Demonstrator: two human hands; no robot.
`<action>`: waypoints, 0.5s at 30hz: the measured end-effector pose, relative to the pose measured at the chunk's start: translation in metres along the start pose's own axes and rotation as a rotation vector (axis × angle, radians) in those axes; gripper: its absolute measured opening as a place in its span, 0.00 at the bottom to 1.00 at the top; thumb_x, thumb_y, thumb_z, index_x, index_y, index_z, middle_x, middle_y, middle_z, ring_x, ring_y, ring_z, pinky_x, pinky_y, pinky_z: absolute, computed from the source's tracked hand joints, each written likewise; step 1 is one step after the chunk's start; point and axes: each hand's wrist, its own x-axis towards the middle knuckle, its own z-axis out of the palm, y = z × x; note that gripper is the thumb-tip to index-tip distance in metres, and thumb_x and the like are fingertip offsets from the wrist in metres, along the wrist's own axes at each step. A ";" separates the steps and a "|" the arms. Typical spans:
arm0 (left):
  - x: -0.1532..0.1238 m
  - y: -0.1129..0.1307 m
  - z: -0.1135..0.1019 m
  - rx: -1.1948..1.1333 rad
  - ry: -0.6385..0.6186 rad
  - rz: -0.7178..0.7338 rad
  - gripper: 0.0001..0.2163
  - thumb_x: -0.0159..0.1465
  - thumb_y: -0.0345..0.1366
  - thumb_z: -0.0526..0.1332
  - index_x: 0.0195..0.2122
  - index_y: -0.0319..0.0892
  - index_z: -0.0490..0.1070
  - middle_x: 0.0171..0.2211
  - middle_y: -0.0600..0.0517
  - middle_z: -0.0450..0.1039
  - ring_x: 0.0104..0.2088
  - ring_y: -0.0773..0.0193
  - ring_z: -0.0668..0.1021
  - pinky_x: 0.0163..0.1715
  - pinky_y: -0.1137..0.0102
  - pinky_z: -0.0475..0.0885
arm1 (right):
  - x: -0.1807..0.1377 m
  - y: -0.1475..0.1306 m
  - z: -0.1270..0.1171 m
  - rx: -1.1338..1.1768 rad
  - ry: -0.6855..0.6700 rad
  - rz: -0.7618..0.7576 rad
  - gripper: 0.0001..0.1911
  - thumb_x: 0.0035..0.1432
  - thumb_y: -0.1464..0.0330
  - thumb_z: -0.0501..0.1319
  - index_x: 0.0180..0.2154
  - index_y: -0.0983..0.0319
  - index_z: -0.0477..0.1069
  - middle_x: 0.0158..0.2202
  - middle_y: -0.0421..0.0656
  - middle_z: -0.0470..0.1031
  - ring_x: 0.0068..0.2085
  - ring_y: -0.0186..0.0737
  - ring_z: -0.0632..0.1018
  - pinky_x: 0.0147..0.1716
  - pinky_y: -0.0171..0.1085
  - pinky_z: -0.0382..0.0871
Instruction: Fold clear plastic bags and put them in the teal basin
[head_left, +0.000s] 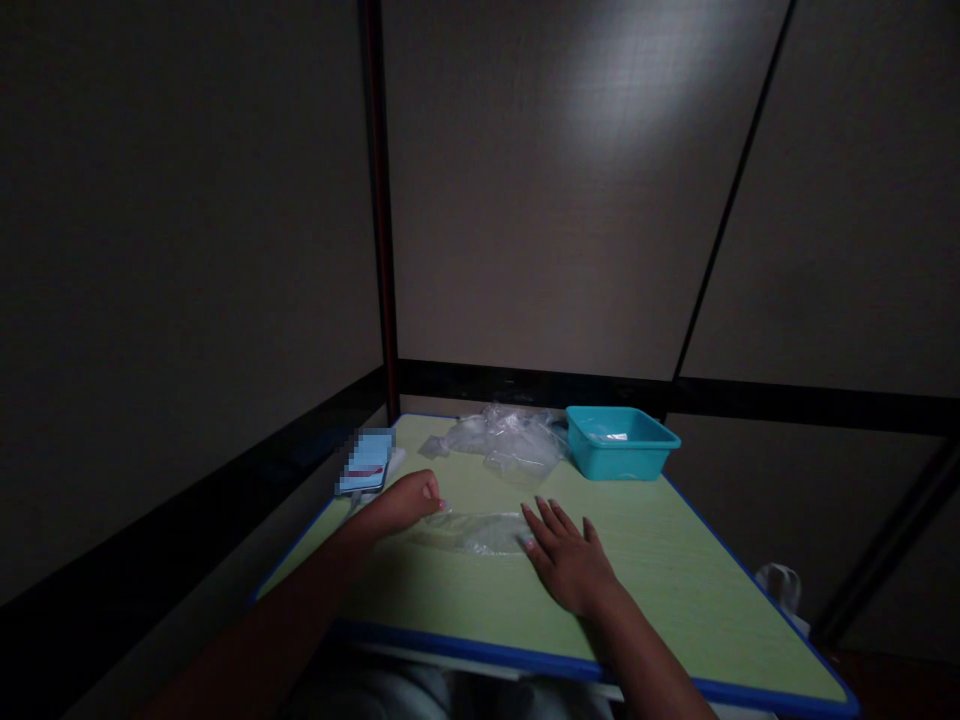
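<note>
A flat strip of clear plastic, apparently a bag (484, 534), lies on the pale green table (480, 590) between my two hands. My left hand (411, 499) is closed with its fingers curled in, at the left end of the strip. Whatever those fingers may grip is hidden. My right hand (568, 562) lies flat with its fingers spread. Its thumb and fingertips are at the right end of the plastic, and it grips nothing.
Crumpled clear plastic bags (517, 440) form a pile toward the back. A turquoise basin (619, 458) stands at the back right. At the left edge is a phone (366, 462) with its screen lit. Walls enclose the table's left and far sides.
</note>
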 end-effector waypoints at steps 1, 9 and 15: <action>-0.001 0.000 0.001 0.004 -0.004 0.019 0.08 0.50 0.38 0.60 0.29 0.41 0.65 0.25 0.56 0.68 0.26 0.66 0.71 0.24 0.75 0.60 | 0.000 0.000 0.001 -0.002 -0.001 0.001 0.29 0.60 0.51 0.32 0.61 0.49 0.40 0.64 0.37 0.37 0.63 0.43 0.41 0.55 0.58 0.35; 0.002 0.004 0.021 0.043 0.022 0.059 0.07 0.46 0.36 0.63 0.22 0.40 0.65 0.26 0.54 0.67 0.30 0.64 0.70 0.27 0.74 0.60 | 0.000 -0.001 -0.001 -0.008 -0.007 0.007 0.29 0.60 0.51 0.32 0.61 0.49 0.40 0.64 0.37 0.37 0.63 0.43 0.41 0.56 0.57 0.35; 0.006 0.006 0.019 0.016 -0.008 0.042 0.07 0.51 0.38 0.59 0.24 0.40 0.65 0.24 0.56 0.67 0.26 0.66 0.70 0.24 0.75 0.59 | -0.002 -0.003 -0.004 0.007 -0.011 0.003 0.29 0.60 0.51 0.33 0.61 0.49 0.41 0.64 0.38 0.38 0.63 0.43 0.42 0.56 0.57 0.35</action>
